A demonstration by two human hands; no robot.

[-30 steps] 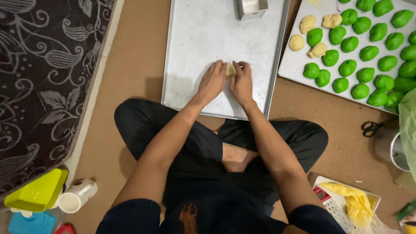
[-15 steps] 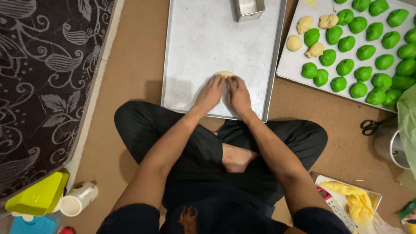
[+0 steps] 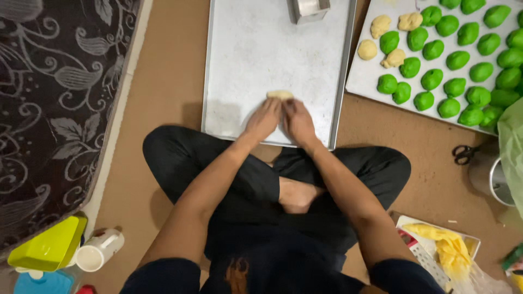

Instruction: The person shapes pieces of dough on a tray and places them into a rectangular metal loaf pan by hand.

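In the middle of the frame, a person sits cross-legged on a brown floor (image 3: 169, 71) with both hands laid side by side on a large metal tray (image 3: 256, 49). The left hand (image 3: 263, 118) and the right hand (image 3: 297, 120) press flat, palms down and fingers forward, over a small pale piece of dough (image 3: 280, 95), whose far edge peeks out just beyond the fingertips. Neither hand is clenched; both lie spread on the dough rather than gripping it. The dough rests on the near half of the tray, close to its lower edge.

At the top centre of the frame, a small metal box (image 3: 308, 9) stands on the far end of the same tray. In the upper right, a second tray (image 3: 370, 81) holds rows of green dough balls (image 3: 463, 60) and a few pale yellow ones (image 3: 381, 26). Black scissors (image 3: 464, 154) lie on the floor at the right, near a metal pot (image 3: 498, 179). At the lower left sit a yellow-green container (image 3: 49, 245) and a white cup (image 3: 101, 249) on its side. A dark patterned cloth (image 3: 49, 98) fills the left side.
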